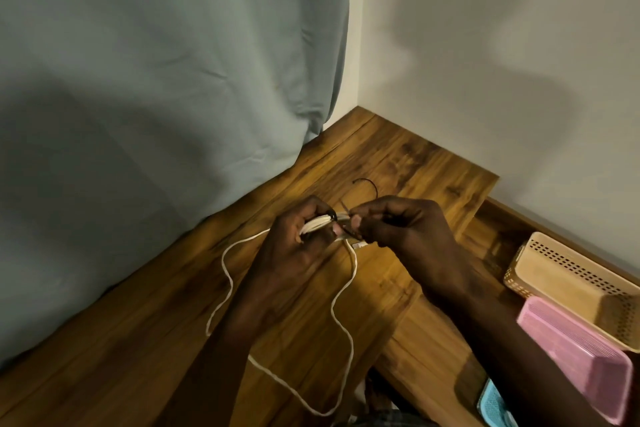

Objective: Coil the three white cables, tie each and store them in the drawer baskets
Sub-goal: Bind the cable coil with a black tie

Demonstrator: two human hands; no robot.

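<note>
Forearms fill the lower middle of the frame, running up to two hands that meet just above centre. Left hand [298, 230] has its fingers curled round a bunch of white cable [320, 222] loops, held above the wooden table [398, 163]; the bunch's long axis runs roughly left to right across the frame, toward the other hand. Right hand [391, 222] sits just beside it on the right, its fingertips pinched on a thin black tie [346, 230] that crosses the bunch where the two hands meet. Whether the tie is already closed round the loops cannot be told; the crossing is partly hidden by the fingers. From the bunch a long slack tail of the same cable hangs down and wanders in a wide loop across the lower centre of the frame, so this cable looks only partly coiled. The coming move, as I judge it, turns on the tie lying crosswise to the bunch, with the right hand the nearer one to pull it snug while the left keeps the loops together. A second black tie [367, 184] lies curled on the table just above the hands. At the right edge an open drawer holds a beige basket [568, 274], a pink basket [581, 354] below it, and a blue basket [493, 404] at the bottom. A grey-green curtain [156, 80] covers the upper left; a pale wall [502, 45] covers the upper right.
</note>
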